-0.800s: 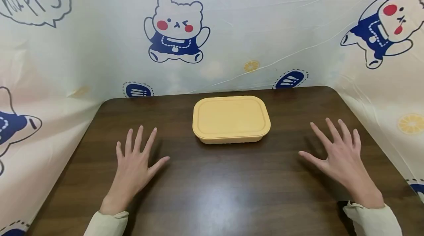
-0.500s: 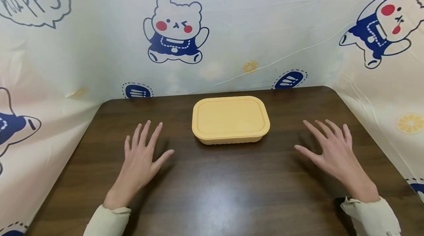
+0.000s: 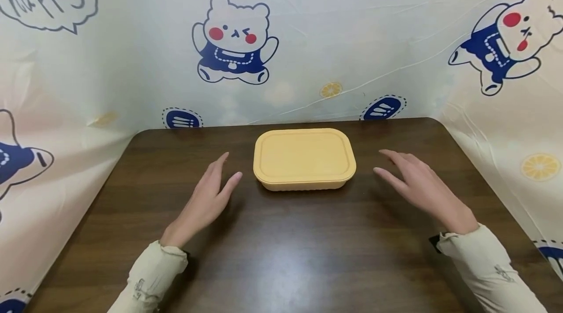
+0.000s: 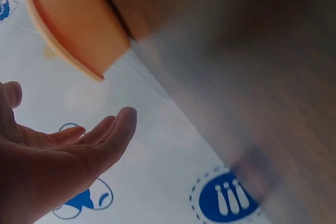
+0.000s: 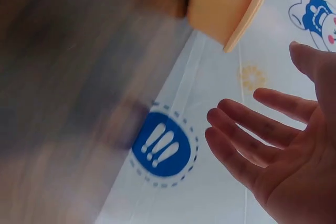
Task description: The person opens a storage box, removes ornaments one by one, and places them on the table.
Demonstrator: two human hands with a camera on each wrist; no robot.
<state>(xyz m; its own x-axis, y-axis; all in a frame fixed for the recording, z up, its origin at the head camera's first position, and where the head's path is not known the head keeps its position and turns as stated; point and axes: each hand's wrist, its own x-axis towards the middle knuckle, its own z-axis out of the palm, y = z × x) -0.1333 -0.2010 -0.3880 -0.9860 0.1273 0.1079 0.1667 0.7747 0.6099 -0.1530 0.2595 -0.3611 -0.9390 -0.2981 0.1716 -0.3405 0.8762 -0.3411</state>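
Note:
A yellow rectangular lidded container (image 3: 305, 156) with rounded corners sits toward the far side of the dark wooden table. To its left is my left hand (image 3: 202, 203), thumb apart from the fingers, a short gap from the container's side. My right hand (image 3: 424, 186) is to the right of the container, palm turned inward, also apart from it. Both wrist views show the container's side wall, (image 4: 73, 19) in the left one. Neither hand holds anything; in the right wrist view the fingers (image 5: 247, 135) are loosely extended.
The brown wooden table (image 3: 281, 244) has rounded far corners. Directly behind it and along both sides hangs a pale cloth (image 3: 308, 34) printed with cartoon bears and lettering.
Both hands have moved inward and forward toward the container's two sides. Their palms have turned from facing down to facing each other. The container has stayed in place.

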